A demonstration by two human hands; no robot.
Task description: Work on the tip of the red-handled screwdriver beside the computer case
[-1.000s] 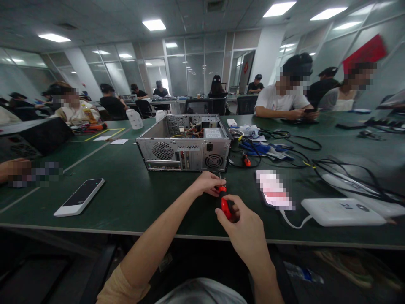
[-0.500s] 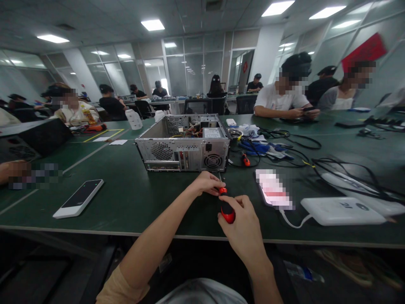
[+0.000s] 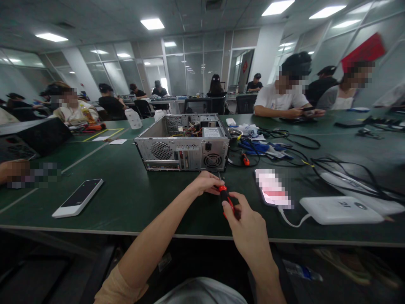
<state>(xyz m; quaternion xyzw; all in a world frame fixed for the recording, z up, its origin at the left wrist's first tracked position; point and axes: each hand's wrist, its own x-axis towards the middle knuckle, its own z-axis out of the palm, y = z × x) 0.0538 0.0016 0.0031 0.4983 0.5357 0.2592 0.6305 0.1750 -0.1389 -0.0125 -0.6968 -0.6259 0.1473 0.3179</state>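
A red and black screwdriver point(image 3: 225, 196) points at the lower right corner of an open grey computer case point(image 3: 183, 143) on the green table point(image 3: 133, 198). My right hand point(image 3: 245, 223) is wrapped round its handle. My left hand point(image 3: 207, 183) pinches the shaft near the tip, just in front of the case's rear panel. The tip itself is hidden behind my left fingers.
A white phone point(image 3: 78, 197) lies at the left, a blurred phone point(image 3: 272, 188) and a white power bank point(image 3: 340, 210) at the right. Black cables point(image 3: 332, 166) and blue gloves point(image 3: 259, 147) sprawl right of the case. Several people sit around the tables behind.
My right hand has turned on the handle and closed further over it, so less of the red handle shows. My left hand and the case have stayed put.
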